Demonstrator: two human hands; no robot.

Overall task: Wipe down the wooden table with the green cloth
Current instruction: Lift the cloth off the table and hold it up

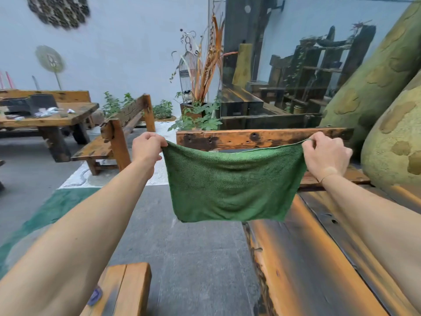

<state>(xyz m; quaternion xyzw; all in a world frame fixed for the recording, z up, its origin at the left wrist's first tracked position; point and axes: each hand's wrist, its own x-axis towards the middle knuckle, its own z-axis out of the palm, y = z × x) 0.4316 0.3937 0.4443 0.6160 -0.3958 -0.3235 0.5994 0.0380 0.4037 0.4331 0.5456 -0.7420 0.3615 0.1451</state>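
Above the wooden table (319, 258), both hands hold the green cloth (230, 183) near a bench (262, 137).

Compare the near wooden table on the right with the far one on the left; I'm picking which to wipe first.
The near table has a dark, bare top; the far table looks lighter and carries a dark box and scraps. The near one lies right under the green cloth. Both are rough wood.

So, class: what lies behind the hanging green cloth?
Behind the green cloth, held up by the left hand and right hand, show a wooden rail, grey floor and the table's edge. What it covers stays hidden.
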